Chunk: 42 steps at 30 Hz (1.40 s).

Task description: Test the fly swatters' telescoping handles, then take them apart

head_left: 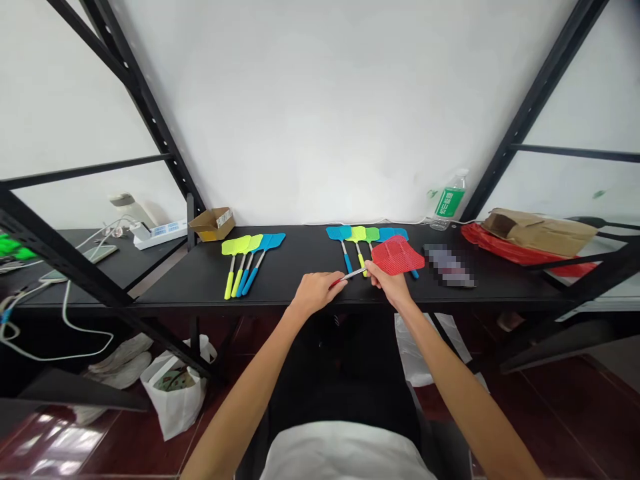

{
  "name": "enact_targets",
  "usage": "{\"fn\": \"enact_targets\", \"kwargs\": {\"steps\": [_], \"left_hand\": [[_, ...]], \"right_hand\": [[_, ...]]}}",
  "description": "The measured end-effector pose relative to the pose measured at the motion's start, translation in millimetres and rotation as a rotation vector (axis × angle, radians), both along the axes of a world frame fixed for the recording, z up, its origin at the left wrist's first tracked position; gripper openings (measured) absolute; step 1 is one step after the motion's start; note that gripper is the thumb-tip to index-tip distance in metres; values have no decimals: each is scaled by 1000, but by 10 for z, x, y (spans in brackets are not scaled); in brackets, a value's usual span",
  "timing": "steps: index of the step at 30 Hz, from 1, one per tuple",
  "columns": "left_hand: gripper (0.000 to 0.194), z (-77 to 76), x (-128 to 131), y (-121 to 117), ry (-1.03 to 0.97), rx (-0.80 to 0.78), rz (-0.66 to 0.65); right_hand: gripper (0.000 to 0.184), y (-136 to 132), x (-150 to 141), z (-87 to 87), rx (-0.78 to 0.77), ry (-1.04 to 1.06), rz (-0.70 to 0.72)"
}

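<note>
A red fly swatter (pixel 399 256) is held in both hands above the front of the black shelf (pixel 300 260). My left hand (pixel 317 291) is closed around its handle, and my right hand (pixel 384 280) pinches the metal shaft close to the mesh head. Behind the right hand lie more fly swatters: a blue one (pixel 339 233), a yellow-green one (pixel 357 234), a green one (pixel 371 234) and blue ones partly hidden by the red head. On the left, yellow-green swatters (pixel 231 248) and blue swatters (pixel 273 241) lie side by side, handles toward me.
A small cardboard box (pixel 213 225) stands at the back left, near a white power strip (pixel 161 235). To the right are a bottle with a green label (pixel 449 201), a blurred flat item (pixel 449 265) and a brown paper bag (pixel 540 232) on red plastic. Black metal posts flank the shelf.
</note>
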<state>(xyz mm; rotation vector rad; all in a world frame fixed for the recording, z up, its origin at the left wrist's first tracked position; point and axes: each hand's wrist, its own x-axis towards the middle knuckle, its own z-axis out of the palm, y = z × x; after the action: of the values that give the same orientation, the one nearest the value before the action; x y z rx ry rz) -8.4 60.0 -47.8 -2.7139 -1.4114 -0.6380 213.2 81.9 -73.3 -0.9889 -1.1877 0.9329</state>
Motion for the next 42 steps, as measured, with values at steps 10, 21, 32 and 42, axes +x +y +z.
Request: {"fn": "enact_targets", "kwargs": {"steps": [10, 21, 32, 42], "left_hand": [[43, -78, -22, -271, -140, -49, 19], [42, 76, -131, -140, -337, -547, -226], [40, 195, -215, -294, -146, -103, -58], [45, 386, -377, -332, -202, -286, -124]], "right_hand": [[39, -53, -7, -64, 70, -30, 77], [38, -33, -26, -72, 49, 27, 84], [39, -61, -68, -2, 55, 117, 74], [38, -156, -11, 208, 84, 88, 68]]}}
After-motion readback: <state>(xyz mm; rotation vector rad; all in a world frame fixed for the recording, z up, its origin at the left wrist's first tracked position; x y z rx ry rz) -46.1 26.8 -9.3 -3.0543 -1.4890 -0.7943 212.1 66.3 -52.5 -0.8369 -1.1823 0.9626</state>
